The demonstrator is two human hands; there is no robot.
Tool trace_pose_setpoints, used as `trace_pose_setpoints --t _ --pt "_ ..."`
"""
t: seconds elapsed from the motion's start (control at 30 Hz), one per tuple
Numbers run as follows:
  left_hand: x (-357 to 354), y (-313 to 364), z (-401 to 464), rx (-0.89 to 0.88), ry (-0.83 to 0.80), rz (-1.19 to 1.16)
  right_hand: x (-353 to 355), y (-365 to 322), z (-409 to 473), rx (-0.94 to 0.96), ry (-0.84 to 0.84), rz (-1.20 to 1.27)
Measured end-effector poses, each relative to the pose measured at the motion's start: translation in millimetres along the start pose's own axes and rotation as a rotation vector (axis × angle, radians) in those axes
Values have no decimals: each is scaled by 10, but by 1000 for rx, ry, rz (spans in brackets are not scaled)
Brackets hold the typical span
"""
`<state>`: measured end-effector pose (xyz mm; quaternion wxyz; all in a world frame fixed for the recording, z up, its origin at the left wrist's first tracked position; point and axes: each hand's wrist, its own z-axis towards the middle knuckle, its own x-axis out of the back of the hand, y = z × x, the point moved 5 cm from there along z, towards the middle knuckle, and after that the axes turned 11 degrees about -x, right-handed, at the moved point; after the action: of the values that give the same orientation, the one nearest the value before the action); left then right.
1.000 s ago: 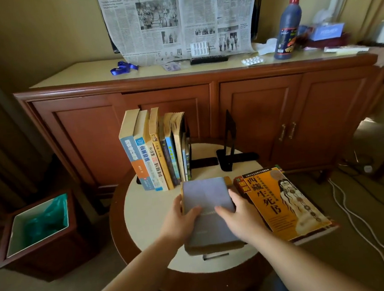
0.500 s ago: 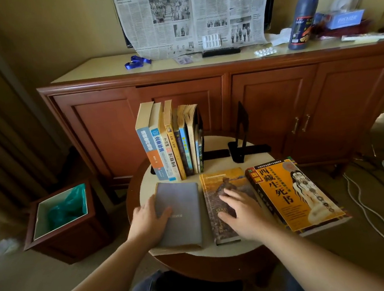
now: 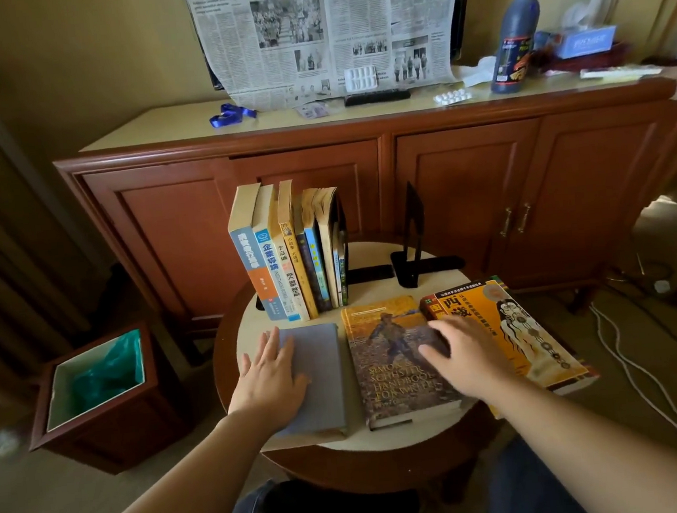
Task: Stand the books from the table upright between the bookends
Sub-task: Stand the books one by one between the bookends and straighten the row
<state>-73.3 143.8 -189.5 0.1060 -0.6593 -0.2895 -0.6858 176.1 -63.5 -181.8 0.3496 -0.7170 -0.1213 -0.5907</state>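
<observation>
Three books lie flat on the round table: a plain grey book at the left, a brown handbook in the middle, an orange book at the right, overhanging the edge. My left hand rests flat on the grey book's left side. With fingers spread, my right hand lies over the seam between the handbook and the orange book. Behind them several books stand upright against a black bookend. A second black bookend stands apart to the right.
A wooden cabinet stands right behind the table, with a newspaper, a dark bottle and small items on top. A wooden waste bin with a green liner sits on the floor at the left. White cables run across the floor at the right.
The grey book was slid off the stack to the left, uncovering the brown handbook. My right hand shifted right from the handbook toward the orange book.
</observation>
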Motion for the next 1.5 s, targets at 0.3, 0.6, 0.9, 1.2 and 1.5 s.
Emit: trace_pose_setpoints --t 0.3,0.6,0.9,1.2,1.5 --pt "-210 322 90 -244 -47 76 363 1259 44 -508 -69 54" --pt "-240 281 106 -255 -26 61 438 1411 -143 -695 -7 420" --pt "43 708 169 -193 141 -258 805 1327 -314 -479 282 603" --pt "778 1574 385 -401 120 -995 971 589 -303 -218 268 715" --pt "1321 1282 334 -472 242 -946 660 -6 -129 -53 103 736"
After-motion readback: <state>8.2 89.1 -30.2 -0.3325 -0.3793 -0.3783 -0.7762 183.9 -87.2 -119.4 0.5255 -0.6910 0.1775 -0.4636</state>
